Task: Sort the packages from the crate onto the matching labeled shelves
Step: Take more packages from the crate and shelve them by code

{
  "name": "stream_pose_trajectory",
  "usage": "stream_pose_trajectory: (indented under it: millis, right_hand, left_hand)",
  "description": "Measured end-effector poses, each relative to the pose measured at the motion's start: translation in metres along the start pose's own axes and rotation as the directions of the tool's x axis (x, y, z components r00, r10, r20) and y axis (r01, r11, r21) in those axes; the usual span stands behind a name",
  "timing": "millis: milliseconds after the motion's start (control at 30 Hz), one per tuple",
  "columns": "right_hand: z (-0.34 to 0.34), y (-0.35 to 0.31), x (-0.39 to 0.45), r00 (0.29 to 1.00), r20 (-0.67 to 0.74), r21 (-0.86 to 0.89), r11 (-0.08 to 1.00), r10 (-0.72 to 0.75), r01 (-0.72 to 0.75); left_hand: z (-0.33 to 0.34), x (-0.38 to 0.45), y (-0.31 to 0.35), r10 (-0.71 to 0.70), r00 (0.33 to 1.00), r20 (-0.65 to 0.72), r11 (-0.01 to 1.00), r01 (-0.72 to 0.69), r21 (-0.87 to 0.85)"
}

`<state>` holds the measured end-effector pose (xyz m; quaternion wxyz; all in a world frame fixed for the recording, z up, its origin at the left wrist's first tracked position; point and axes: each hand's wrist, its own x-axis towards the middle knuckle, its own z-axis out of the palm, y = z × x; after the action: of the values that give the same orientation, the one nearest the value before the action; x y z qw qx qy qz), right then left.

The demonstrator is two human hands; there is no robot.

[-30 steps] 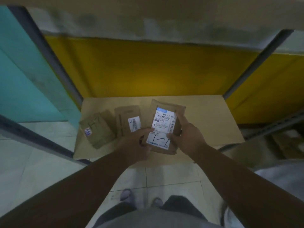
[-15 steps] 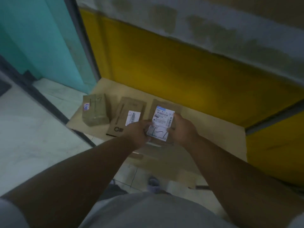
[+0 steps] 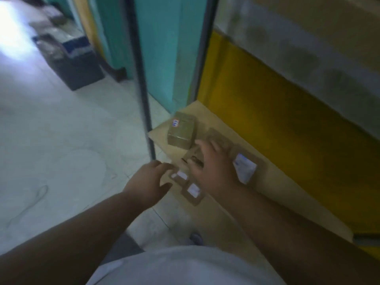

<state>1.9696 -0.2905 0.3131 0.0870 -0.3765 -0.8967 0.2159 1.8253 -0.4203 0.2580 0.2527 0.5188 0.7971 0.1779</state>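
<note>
Packages lay on the shelf [image 3: 222, 219] by the hands: the labeled mailer [image 3: 245, 168], gripped in both hands half a second before, now rested just right of the right hand [image 3: 213, 171], so it seemed placed. Both hands hovered released, the left hand [image 3: 148, 182] near small packets [image 3: 193, 191]; a box [image 3: 182, 130] sat beyond. The dark crate [image 3: 78, 64] stood well off, contents blurred.

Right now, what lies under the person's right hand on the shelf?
A flat brown cardboard envelope lies partly under the right hand; only its left end shows. The hand covers the rest, including any label. Whether the fingers touch it is unclear.
</note>
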Motion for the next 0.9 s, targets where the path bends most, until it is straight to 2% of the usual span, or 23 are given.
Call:
stream_pose_trajectory:
  millis: [100,200,367,467,700,767,900]
  right_hand:
    - [0.029,-0.082,0.029,0.991,0.017,0.075,0.989,-0.13,0.128]
    - [0.068,-0.167,0.055,0.972,0.031,0.092,0.969,-0.234,0.23]
    - [0.121,-0.296,0.103,0.927,0.047,0.117,0.924,-0.371,0.364]
    - [0.138,-0.351,0.136,0.907,0.069,0.117,0.906,-0.416,0.407]
    - [0.182,-0.43,0.269,0.865,0.099,0.099,0.87,-0.492,0.484]
    - [0.198,-0.453,0.321,0.834,0.096,0.121,0.838,-0.544,0.532]
    - [0.213,-0.51,0.43,0.783,0.085,0.136,0.786,-0.616,0.603]
  left_hand:
    - [-0.039,-0.037,-0.072,-0.145,0.984,-0.108,0.989,0.141,-0.042]
    - [-0.083,-0.072,-0.149,-0.266,0.94,-0.216,0.964,0.255,-0.074]
    - [-0.166,-0.104,-0.256,-0.382,0.861,-0.335,0.923,0.373,-0.095]
    - [-0.206,-0.11,-0.299,-0.438,0.828,-0.352,0.897,0.428,-0.11]
    - [-0.279,-0.046,-0.397,-0.487,0.783,-0.387,0.862,0.503,-0.068]
    - [-0.304,-0.02,-0.43,-0.493,0.761,-0.421,0.849,0.527,-0.041]
    - [-0.376,0.022,-0.485,-0.557,0.684,-0.471,0.787,0.616,-0.035]
